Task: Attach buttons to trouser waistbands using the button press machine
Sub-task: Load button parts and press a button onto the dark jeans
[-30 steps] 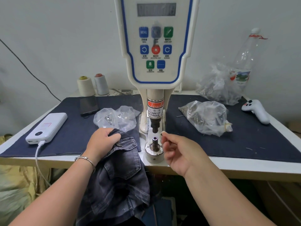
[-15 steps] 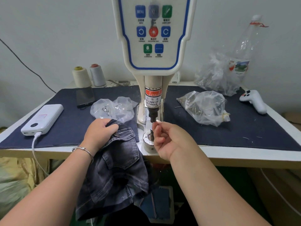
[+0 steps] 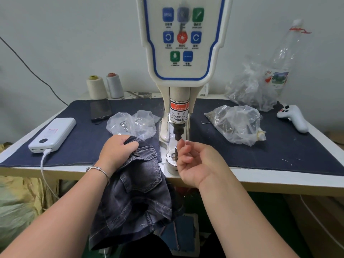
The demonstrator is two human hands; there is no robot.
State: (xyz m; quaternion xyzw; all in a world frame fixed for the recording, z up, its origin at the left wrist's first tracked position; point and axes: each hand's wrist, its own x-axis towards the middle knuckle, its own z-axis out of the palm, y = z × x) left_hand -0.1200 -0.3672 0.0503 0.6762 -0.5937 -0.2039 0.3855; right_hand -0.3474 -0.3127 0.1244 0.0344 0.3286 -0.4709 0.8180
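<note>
Head view: right hand has loosened beside the die.

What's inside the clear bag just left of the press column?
The clear bag holds a few small shiny metal pieces, likely buttons, near its left side. The crumpled plastic blurs the rest, and the jeans in the left hand cover its front edge.

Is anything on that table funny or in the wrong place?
A white game controller lies at the table's right edge, odd beside a button press machine. The right hand has its fingers right under the press head, beside the finger-warning label.
</note>
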